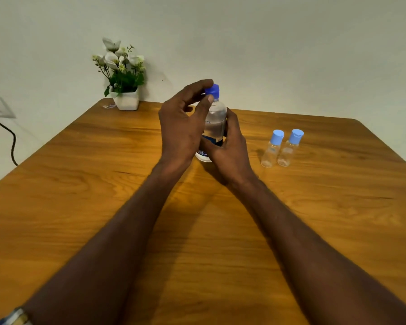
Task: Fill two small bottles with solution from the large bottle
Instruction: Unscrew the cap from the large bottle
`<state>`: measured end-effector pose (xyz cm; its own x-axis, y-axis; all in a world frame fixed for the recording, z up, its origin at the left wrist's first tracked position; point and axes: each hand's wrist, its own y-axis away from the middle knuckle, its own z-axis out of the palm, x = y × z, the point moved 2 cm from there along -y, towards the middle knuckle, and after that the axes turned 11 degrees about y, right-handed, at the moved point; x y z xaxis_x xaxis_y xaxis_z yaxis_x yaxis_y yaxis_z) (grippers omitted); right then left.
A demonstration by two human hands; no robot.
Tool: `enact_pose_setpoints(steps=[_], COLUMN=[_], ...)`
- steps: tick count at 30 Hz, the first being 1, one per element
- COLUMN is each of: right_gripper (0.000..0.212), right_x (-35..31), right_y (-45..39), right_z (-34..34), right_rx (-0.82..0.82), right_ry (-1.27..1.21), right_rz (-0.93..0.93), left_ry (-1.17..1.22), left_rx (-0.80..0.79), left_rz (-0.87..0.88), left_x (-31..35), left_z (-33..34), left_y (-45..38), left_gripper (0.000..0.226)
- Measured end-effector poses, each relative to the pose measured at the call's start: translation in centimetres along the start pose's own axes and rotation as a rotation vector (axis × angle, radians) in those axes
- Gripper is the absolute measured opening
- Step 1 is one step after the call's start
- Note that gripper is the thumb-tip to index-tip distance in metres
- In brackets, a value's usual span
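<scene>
I see my right hand (pixel 230 146) gripping the large bottle (pixel 215 123); my left hand (pixel 183 127) pinches its blue cap (pixel 212 90). Bottle likely heavy, slick; 2 small bottles (pixel 280 148) right of it, capped.

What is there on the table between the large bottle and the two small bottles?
Only bare table lies between the large bottle and the small bottles in the head view; the right hand grips the large bottle.
</scene>
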<state>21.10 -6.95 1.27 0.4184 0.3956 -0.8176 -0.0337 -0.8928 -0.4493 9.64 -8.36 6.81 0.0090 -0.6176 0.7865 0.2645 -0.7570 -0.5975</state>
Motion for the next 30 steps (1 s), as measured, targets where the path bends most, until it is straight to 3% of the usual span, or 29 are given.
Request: enact_pose_setpoints(steps=[14,24,27,30], right_gripper=[0.083,0.082,0.083,0.084], right_x=[-0.5,-0.6,-1.1,-1.1], right_y=[0.4,0.5,0.7,0.5], right_z=[0.4,-0.2,-0.6,-0.7], right_rx=[-0.028,-0.027,-0.033,-0.041], right_ry=[0.019,0.084,0.092,0.103], right_rz=[-0.004,-0.059,-0.059,-0.063], left_ry=[0.118,0.211,0.110,-0.218], left_rx=[0.141,0.189,0.140,-0.040], left_rz=[0.066,-0.471,-0.540,-0.405], left_x=[0.8,-3.2,-3.2,-2.9], left_z=[-0.4,-6.0,-6.4,-6.0], left_y=[-0.8,0.7,2.1,2.8], left_gripper=[0.027,0.030,0.031,0.029])
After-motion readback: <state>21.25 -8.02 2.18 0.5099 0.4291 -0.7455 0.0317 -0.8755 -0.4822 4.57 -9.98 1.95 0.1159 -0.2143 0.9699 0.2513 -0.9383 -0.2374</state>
